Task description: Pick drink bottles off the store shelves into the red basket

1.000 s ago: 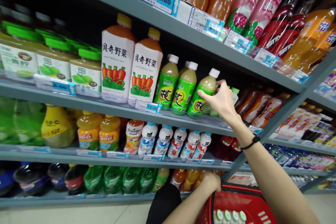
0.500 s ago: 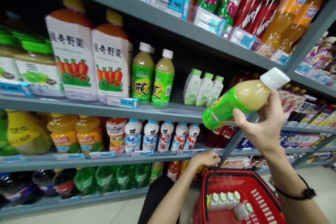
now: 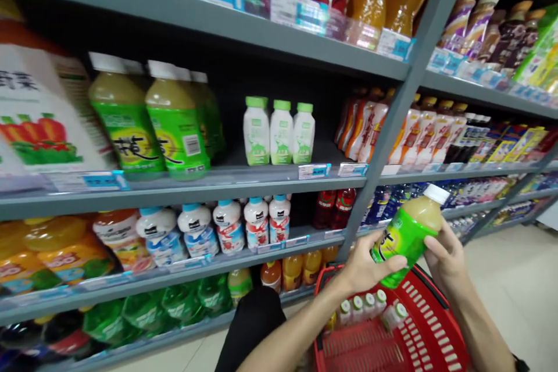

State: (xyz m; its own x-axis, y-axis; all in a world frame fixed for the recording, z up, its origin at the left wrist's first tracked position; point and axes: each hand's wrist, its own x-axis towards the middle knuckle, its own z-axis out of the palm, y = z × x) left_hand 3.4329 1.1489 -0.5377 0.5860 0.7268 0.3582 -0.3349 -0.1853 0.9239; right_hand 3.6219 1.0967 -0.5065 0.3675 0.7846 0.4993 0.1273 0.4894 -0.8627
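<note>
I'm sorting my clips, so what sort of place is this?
Probably a supermarket: long shelves of bottled drinks, price tags along the edges, and a red shopping basket.

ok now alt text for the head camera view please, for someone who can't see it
A person's left hand and right hand hold a tilted, green-labelled drink bottle with a white cap, above a red shopping basket containing small white bottles. Beyond them, grey shop shelves carry rows of bottled drinks.

Both forearms (image 3: 296, 322) bare; black trouser leg (image 3: 255, 322); dark band (image 3: 520, 364) on right arm, perhaps bracelet, mostly cropped.
</note>
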